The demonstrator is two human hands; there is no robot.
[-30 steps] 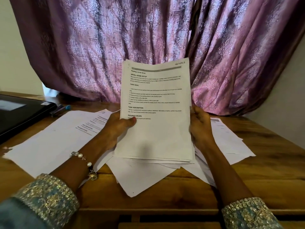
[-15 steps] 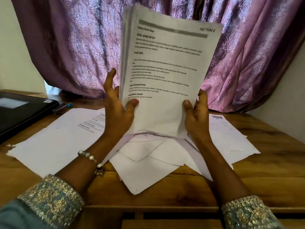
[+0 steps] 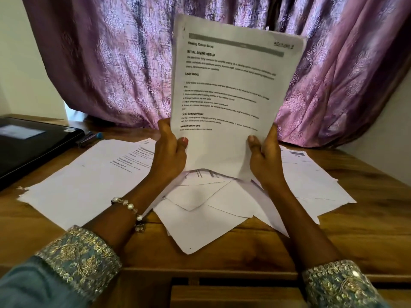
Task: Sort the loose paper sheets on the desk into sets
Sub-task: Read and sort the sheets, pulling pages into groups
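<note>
Stack of printed sheets (image 3: 231,90), held upright above the middle of the wooden desk (image 3: 355,230), its printed face toward the camera. The top page carries a grey header bar, a handwritten note at the upper right corner, and bold headings, among them "TASK GOAL", "TASK DESCRIPTION" and "REQUIRED PROPS"; the body text is too blurred to read. The stack's lower edge is just above, or touching, the loose sheets (image 3: 200,218) beneath it; which cannot be told.

Left hand (image 3: 170,154): closed on the stack's lower left edge, thumb pressed on the front face, fingers behind the paper. Right hand (image 3: 264,158): closed on the lower right edge in the same manner, thumb in front, fingers behind. A beaded bracelet (image 3: 131,210) sits on the left wrist; both forearms end in embroidered cuffs (image 3: 80,256).

Loose sheets lie overlapped and skewed on the desk below the hands, most showing blank faces. To the left, a printed page (image 3: 93,174) lies flat on other sheets; to the right, further pages (image 3: 311,178) fan toward the desk's right side.

At the far left, a closed black laptop (image 3: 29,147) rests on the desk, with a blue-capped pen (image 3: 92,137) just beside its right edge. A purple patterned curtain (image 3: 111,63) hangs behind the desk.
</note>
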